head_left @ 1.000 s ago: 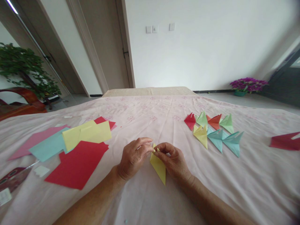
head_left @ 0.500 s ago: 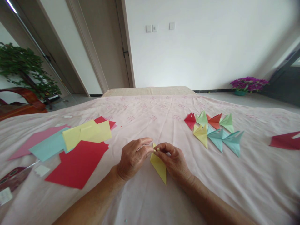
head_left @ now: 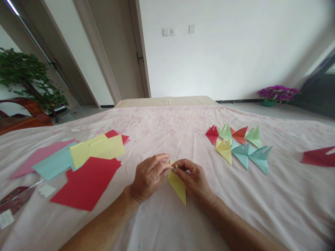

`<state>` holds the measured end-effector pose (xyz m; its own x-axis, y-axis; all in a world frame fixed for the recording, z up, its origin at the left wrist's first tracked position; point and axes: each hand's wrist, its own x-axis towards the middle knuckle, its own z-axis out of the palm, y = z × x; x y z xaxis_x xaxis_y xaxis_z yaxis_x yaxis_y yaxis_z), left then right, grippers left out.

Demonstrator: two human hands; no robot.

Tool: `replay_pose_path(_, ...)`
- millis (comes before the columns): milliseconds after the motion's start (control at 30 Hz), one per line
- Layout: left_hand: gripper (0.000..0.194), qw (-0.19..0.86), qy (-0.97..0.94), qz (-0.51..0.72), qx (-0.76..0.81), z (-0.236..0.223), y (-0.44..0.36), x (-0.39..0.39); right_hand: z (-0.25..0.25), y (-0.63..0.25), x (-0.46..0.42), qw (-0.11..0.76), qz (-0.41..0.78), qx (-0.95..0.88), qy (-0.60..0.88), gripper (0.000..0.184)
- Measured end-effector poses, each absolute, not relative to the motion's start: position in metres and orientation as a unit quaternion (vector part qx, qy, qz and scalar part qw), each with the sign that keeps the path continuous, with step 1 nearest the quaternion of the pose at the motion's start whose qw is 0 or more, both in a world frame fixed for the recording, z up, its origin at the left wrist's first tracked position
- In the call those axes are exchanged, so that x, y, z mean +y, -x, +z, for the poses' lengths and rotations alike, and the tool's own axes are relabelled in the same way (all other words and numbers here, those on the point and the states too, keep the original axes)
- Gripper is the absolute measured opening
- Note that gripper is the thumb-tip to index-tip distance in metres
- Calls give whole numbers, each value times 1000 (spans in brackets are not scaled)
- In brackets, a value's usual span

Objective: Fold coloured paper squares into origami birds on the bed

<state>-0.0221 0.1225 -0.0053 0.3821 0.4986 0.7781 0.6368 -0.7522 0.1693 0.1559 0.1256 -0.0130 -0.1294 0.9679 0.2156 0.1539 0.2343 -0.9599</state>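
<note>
A folded piece of yellow paper (head_left: 178, 186) lies at the middle front of the cloth, its long point toward me. My left hand (head_left: 151, 176) pinches its upper part from the left, thumb and index finger together. From the other side my right hand (head_left: 192, 178) pinches the same spot, its fingertips meeting those of the left. The fingers cover much of the paper's upper end; a small yellow tip shows above them.
Loose sheets lie to the left, among them a red sheet (head_left: 87, 184), yellow paper (head_left: 97, 148) and blue paper (head_left: 56, 165). A phone (head_left: 16, 198) is at far left. Several folded paper shapes (head_left: 240, 153) stand on the right, with a red folded paper (head_left: 318, 158) beyond.
</note>
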Motion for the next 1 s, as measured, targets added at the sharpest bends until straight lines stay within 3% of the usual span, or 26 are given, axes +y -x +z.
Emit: replay_pose_path(1000, 10, 34, 782, -442, -439, -9, 15, 108, -15, -156, 126, 469, 473, -596, 449, 16)
